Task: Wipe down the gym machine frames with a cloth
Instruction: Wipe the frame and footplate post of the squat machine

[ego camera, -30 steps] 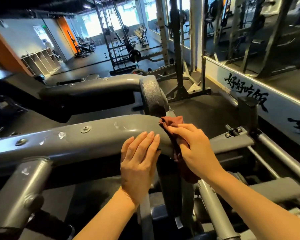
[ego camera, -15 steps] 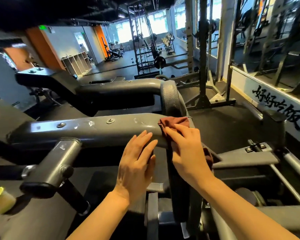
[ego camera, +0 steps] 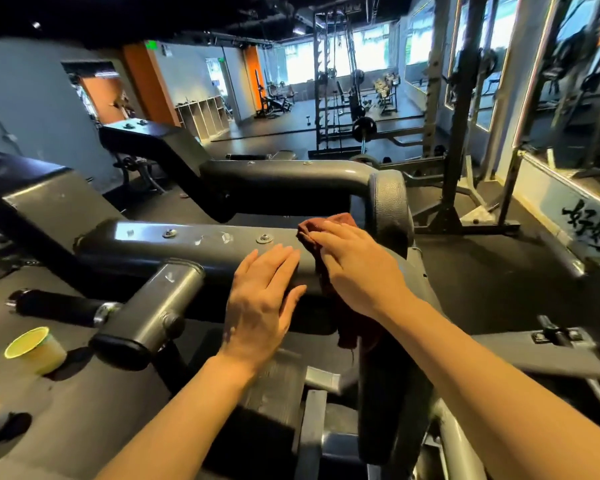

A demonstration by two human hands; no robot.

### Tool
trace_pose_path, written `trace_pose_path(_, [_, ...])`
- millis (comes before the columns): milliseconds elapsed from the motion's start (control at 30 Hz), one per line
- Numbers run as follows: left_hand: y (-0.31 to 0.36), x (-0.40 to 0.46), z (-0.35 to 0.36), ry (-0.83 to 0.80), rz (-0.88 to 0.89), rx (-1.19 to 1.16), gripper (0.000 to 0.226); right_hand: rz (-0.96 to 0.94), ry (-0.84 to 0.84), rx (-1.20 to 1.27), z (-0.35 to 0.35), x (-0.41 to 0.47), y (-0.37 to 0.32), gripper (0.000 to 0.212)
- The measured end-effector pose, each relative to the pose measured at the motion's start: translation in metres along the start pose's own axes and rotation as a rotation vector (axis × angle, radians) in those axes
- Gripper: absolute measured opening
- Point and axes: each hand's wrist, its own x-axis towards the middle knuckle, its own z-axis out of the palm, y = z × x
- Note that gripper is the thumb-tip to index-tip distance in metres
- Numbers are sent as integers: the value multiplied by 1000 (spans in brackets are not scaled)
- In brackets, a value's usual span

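Observation:
A thick grey machine frame arm [ego camera: 187,249] with bolts and chipped paint runs left to right across the middle. My right hand [ego camera: 357,268] presses a dark red cloth [ego camera: 326,225] onto the arm's right end, and part of the cloth hangs below the arm. My left hand [ego camera: 260,299] lies flat on the arm just left of the cloth, fingers together, holding nothing. A round black pad [ego camera: 390,209] stands right behind the cloth.
A second frame arm [ego camera: 284,171] runs parallel behind. A grey stub tube [ego camera: 149,317] and a black grip handle [ego camera: 56,306] stick out at lower left. A yellow-green cup [ego camera: 35,349] stands on the floor at left. Racks [ego camera: 461,133] and a mirror wall [ego camera: 568,98] stand to the right.
The view has swung left and up, bringing the cup and more of the arm's left side into sight. My right hand with the cloth has shifted slightly left along the arm; my left hand stays flat.

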Motion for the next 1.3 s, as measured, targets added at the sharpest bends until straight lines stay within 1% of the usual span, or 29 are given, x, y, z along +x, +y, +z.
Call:
trace_pose_path(67, [1, -2, -1, 7, -32, -24, 45, -16, 49, 4, 1, -8, -1, 37])
trace_pose_path(133, [3, -1, -2, 13, -63, -59, 45, -74, 108, -35, 7, -27, -3, 44])
trace_pose_path(167, [3, 1, -3, 13, -73, -74, 45, -103, 101, -54, 9, -33, -2, 48])
trace_pose_path(233, [2, 5, -3, 12, -82, -89, 44, -145, 76, -89, 8, -28, 2, 49])
trace_pose_path(300, [-1, 6, -3, 10, -78, -88, 43, -69, 40, -75, 2, -7, 3, 43])
trace_pose_path(367, [-2, 5, -2, 4, -86, -86, 43, 7, -34, -37, 1, 14, 7, 38])
trace_pose_path(433, [-1, 4, -2, -1, -99, -83, 43, 57, -17, 15, 5, 18, 8, 39])
trace_pose_path(467, [0, 4, -2, 3, -103, -79, 43, 53, 19, 32, 6, 13, 7, 42])
trace_pose_path(533, [1, 3, -2, 16, -109, -79, 42, -39, 111, 21, 10, -7, 2, 42])
trace_pose_path(567, [2, 3, -2, 15, -112, -83, 42, -106, 121, 5, 11, -16, 2, 42])
trace_pose_path(633, [2, 2, -2, 10, -116, -87, 45, -185, 69, -13, 9, -19, 7, 47])
trace_pose_path(667, [2, 2, -2, 12, -110, -86, 43, -163, 45, 1, 6, -15, 10, 48])
trace_pose_path(733, [2, 3, -3, 12, -103, -81, 41, -29, 22, 32, 3, -7, 14, 49])
trace_pose_path(833, [3, 2, -3, 7, -117, -90, 42, 94, 112, 30, 9, -12, 8, 49])
trace_pose_path(933, [5, 1, -1, 25, -127, -88, 43, 72, 270, -28, 17, -32, -5, 47])
trace_pose_path(967, [6, 1, -1, 28, -132, -94, 44, 52, 295, -53, 19, -38, -9, 46])
trace_pose_path(1033, [6, 0, 0, 29, -143, -110, 48, -30, 266, -100, 20, -40, -15, 46])
trace_pose_path(1100, [5, 0, 0, 28, -148, -114, 51, -110, 179, -142, 20, -30, -14, 47])
trace_pose_path(1167, [5, 0, 0, 28, -138, -107, 47, -134, 118, -158, 18, -17, -6, 46])
trace_pose_path(1233, [5, 0, -1, 30, -128, -101, 40, -63, 116, -99, 14, -11, 5, 44])
trace_pose_path(1300, [6, 1, -3, 19, -119, -110, 41, 73, 117, 4, 10, -18, 14, 46])
